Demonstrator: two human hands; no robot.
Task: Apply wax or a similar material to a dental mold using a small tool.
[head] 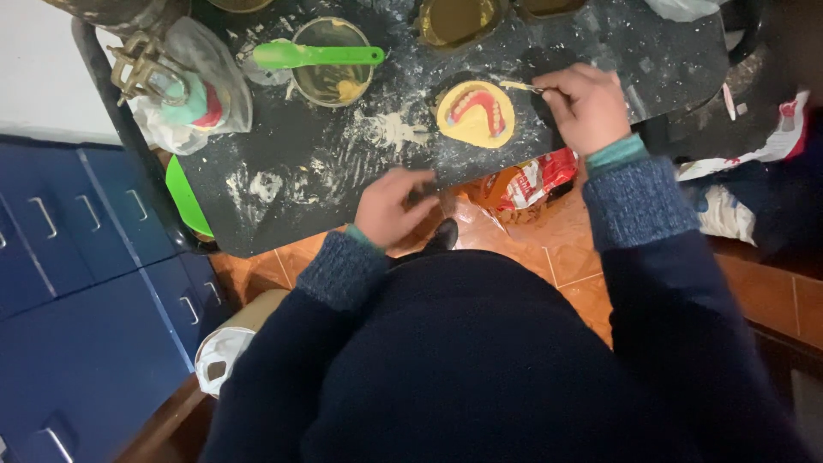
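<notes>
A yellow dental cast [476, 113] with a pink-and-white denture arch on it lies on the dark, plaster-dusted worktop [300, 171]. My right hand [585, 105] is just right of the cast and pinches a thin metal tool [521, 86] whose tip points at the cast's upper edge. My left hand [393, 206] is curled at the worktop's near edge, left of and below the cast; what it holds, if anything, I cannot make out.
A rubber mixing bowl [331, 62] with a green spatula [317, 56] across it sits left of the cast. A metal frame and a bagged model [184, 90] are at far left. Blue drawers [77, 249] stand left, a bin [225, 356] below, and a red packet [533, 180] hangs under the worktop.
</notes>
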